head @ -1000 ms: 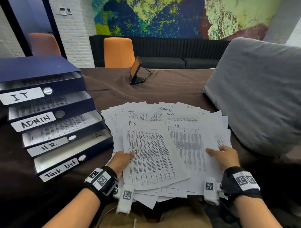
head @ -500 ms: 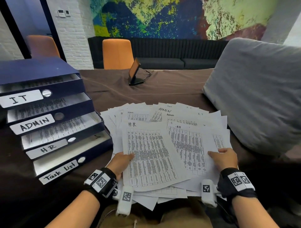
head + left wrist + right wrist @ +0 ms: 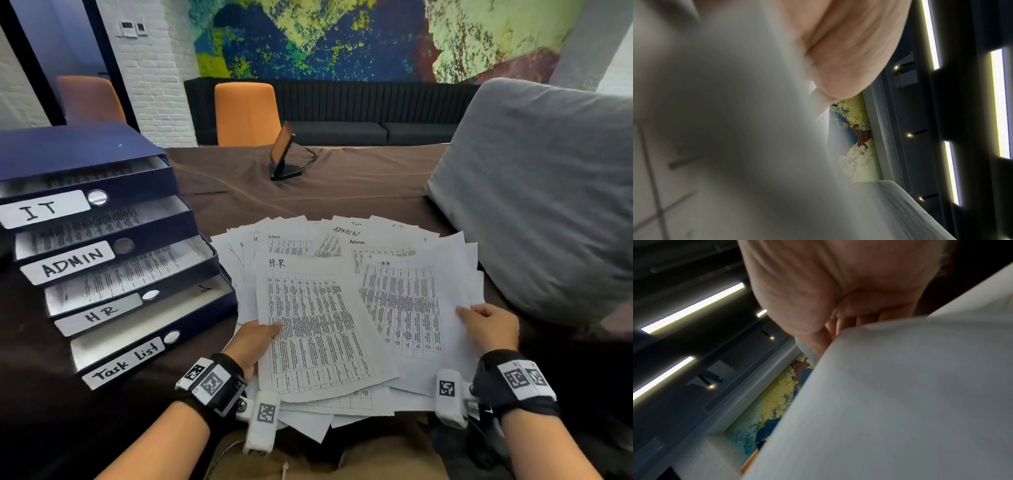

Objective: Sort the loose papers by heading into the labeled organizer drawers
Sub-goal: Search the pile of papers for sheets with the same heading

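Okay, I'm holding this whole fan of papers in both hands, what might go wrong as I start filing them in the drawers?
1. The fanned papers are loose and overlapping, and some hang past the table edge, so a few may slip when your left hand or right hand lets go.
2. Two sheets headed H.R sit on top beside Admin ones, and the HR drawer lies just under ADMIN, so misfiling is easy.

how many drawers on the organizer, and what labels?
4, stacked stepwise at the table's left: IT drawer on top, ADMIN drawer below it, HR drawer third, Task List drawer at the bottom. None looks hidden.
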Demonstrator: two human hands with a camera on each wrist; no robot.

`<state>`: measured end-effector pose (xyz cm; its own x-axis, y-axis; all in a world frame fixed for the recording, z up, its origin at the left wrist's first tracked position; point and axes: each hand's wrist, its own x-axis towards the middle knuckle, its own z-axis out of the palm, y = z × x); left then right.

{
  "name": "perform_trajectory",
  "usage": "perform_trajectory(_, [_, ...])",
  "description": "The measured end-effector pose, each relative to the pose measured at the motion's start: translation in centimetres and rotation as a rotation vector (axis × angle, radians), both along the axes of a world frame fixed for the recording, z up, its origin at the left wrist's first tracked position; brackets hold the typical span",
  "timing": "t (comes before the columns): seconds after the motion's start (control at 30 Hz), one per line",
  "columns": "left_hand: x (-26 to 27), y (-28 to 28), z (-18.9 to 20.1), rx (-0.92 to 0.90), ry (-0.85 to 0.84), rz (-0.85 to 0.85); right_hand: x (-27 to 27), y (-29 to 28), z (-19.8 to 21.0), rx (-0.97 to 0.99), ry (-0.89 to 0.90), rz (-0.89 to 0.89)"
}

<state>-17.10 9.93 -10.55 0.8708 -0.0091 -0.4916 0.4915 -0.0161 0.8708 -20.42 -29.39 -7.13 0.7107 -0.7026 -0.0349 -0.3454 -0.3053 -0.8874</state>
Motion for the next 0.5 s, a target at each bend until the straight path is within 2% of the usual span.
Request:
perform_trajectory(0.13, [0.2,0.1,-0.3,-0.010,-0.004,-0.011,-0.4,-0.8,0.0,0.004,0.200,0.169])
perform_trajectory(0.2, [0.1,0.0,-0.2,-0.020,-0.003,-0.009,-0.6,-0.4,0.1,-0.014,0.221,0.195])
perform_trajectory(0.33, [-0.1,0.0,0.1,-0.012,0.006,-0.009,-0.8,0.4,1.0,-0.204,0.139,0.105])
perform_trajectory(0.4, [-0.1,0.0,0.2,-0.006,0.010,-0.008,-0.9,0.2,1.9,-0.256,0.003,-0.034])
perform_trajectory(0.5, [-0.1,0.0,0.3,0.006,0.014,-0.001,-0.9,-1.0,3.1,-0.086,-0.288,-0.246])
